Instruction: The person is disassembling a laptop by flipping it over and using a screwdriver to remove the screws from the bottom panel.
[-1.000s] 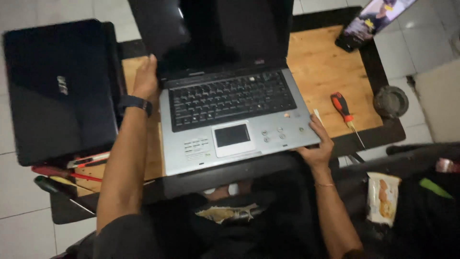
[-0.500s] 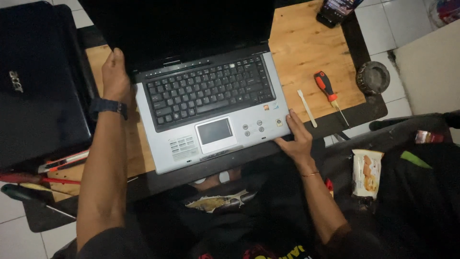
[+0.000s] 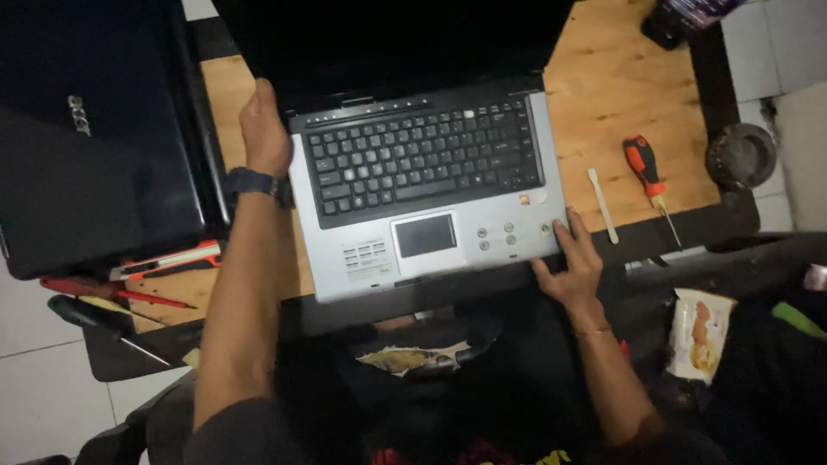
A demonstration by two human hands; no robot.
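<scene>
While the open silver laptop [image 3: 426, 198] sits on the wooden table [image 3: 603, 103], left hand [image 3: 263, 129] grips its rear corner, right hand [image 3: 568, 263] clasps the front edge; seemingly repositioning, needing an even two-handed hold.

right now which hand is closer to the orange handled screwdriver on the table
Right. The right hand grips the silver laptop's front right corner, a short way left of the orange-handled screwdriver. The left hand holds the laptop's far left edge, across the keyboard from it.
</scene>
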